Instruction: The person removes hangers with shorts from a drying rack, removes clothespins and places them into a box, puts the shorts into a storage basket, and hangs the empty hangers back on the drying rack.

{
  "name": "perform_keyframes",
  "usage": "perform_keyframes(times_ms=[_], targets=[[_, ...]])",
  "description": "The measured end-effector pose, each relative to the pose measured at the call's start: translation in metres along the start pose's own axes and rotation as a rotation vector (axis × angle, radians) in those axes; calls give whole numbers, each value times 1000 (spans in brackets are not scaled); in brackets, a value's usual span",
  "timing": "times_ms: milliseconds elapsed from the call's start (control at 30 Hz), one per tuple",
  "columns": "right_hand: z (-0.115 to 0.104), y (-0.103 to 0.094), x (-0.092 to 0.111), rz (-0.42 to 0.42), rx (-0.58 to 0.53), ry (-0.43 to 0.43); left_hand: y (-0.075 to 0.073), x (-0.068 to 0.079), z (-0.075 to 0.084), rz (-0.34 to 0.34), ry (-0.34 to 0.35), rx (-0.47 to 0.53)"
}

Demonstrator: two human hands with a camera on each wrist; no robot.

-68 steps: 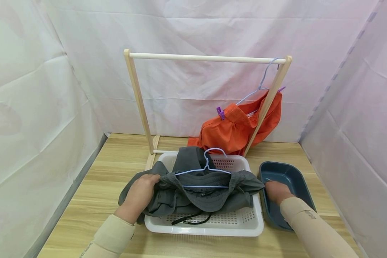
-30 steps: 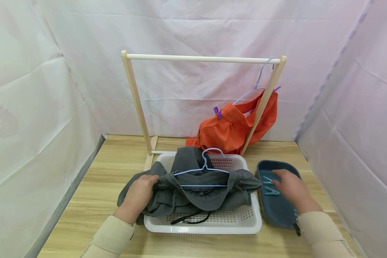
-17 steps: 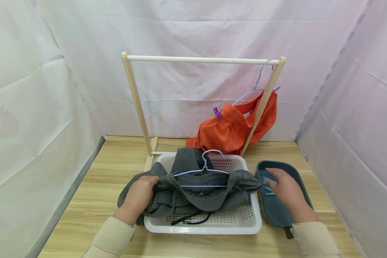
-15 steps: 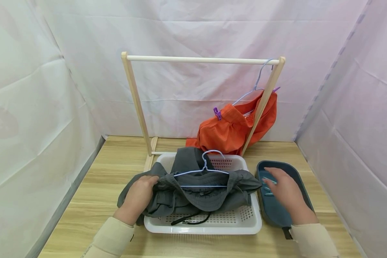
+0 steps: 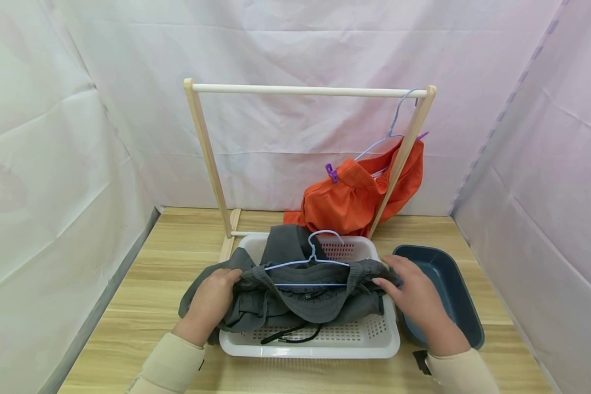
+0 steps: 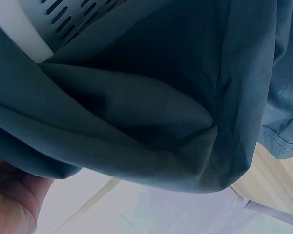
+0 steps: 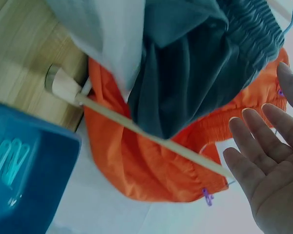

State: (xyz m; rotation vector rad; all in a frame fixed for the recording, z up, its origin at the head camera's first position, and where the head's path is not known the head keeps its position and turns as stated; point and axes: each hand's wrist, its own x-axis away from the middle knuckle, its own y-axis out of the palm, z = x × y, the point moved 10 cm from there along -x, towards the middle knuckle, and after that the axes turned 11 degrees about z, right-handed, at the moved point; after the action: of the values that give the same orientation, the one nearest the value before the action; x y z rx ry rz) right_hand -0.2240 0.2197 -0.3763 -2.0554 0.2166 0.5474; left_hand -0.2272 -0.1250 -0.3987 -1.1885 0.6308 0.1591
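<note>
Dark grey pants (image 5: 320, 312) with an elastic waistband and black drawstring lie bunched over a white basket (image 5: 310, 352). A pale blue hanger (image 5: 313, 253) sits inside the waistband, hook upward. My left hand (image 5: 210, 298) grips the waistband's left end; in the left wrist view, fabric covers part of that hand (image 6: 12, 207). At the waistband's right end is my right hand (image 5: 416, 298), thumb and fingers spread around the cloth in the head view. The right wrist view shows its fingers (image 7: 256, 141) extended beside the waistband, pinching nothing.
A dark blue tray (image 5: 443, 279) stands right of the basket, holding light teal clothespins (image 7: 12, 163). Behind the basket is a wooden rack (image 5: 305, 89). Orange pants (image 5: 347, 200) hang at its right end, with a purple clothespin (image 5: 331, 173). White curtains enclose the table (image 5: 143, 290).
My right hand has moved left from over the tray to the waistband's right end. The clothespins it hovered over are now out of sight in the head view. My left hand keeps its grip.
</note>
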Motion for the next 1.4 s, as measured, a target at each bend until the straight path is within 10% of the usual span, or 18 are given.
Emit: perform_keyframes(times_ms=[867,1400], targets=[[-25,47,-16,-231,38,-136,0,2,-2,-23,-16,20],[-36,40,-15,-106,36,-222,0,1,0,-26,-6,12]])
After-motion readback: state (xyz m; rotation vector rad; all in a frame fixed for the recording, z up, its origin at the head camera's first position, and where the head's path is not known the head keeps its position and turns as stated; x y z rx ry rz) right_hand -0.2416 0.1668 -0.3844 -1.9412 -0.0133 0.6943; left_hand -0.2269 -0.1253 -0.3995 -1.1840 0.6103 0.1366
